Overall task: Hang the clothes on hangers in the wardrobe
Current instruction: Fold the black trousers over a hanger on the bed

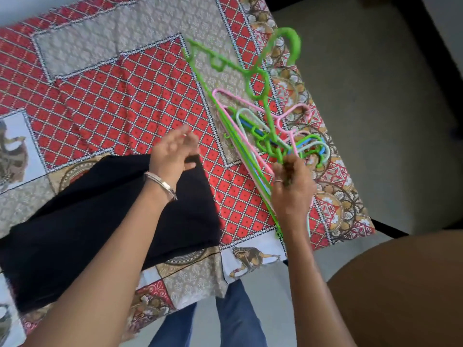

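The left hand point(175, 152) pinches the soft black cloth point(100, 216); the right hand point(292, 182) grips the bright green plastic hanger point(253, 68). Lift it slowly so the others don't tangle.

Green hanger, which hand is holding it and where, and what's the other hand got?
Right hand grips the green hanger at its lower end; left hand pinches the black garment's top corner.

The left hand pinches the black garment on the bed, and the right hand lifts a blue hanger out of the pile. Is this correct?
Not quite. The head view shows the right hand lifting a green hanger, not a blue one, from the hanger pile. The left hand does pinch the black garment on the bedsheet.
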`<state>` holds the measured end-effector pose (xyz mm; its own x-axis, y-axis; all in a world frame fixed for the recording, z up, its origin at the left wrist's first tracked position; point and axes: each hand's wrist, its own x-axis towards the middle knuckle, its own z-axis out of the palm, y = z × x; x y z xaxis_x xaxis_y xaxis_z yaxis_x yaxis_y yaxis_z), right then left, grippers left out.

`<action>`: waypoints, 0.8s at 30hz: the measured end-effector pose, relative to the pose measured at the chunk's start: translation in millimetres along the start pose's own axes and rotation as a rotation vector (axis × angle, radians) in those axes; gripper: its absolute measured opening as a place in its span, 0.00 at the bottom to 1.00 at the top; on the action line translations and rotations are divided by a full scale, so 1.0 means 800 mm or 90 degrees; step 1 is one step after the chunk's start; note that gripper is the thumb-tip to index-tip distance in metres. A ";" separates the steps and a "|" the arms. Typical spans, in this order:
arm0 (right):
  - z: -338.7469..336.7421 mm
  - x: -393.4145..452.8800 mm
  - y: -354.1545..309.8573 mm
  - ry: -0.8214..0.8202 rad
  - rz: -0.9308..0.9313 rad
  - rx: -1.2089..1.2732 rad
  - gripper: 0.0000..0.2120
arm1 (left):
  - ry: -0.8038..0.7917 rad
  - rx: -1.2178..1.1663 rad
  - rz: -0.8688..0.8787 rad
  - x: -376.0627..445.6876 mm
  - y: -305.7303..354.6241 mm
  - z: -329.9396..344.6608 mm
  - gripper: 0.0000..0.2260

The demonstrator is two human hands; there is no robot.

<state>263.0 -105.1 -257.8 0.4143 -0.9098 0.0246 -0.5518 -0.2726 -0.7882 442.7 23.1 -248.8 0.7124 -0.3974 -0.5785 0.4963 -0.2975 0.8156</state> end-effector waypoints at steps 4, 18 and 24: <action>0.065 -0.097 -0.044 -0.181 -0.109 -0.032 0.03 | -0.139 -0.144 0.038 -0.022 0.018 -0.073 0.21; 0.135 -0.226 0.018 -0.270 0.234 -0.344 0.40 | 0.212 -0.256 -0.268 -0.110 -0.151 -0.298 0.08; 0.162 -0.223 0.010 -0.202 0.302 -0.181 0.24 | 0.264 -0.096 -0.286 -0.117 -0.183 -0.322 0.05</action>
<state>278.6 95.9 -348.2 0.2480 -0.8270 -0.5046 -0.8801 0.0254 -0.4742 430.8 327.3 -310.6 0.5367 0.1164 -0.8357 0.8346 -0.2189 0.5055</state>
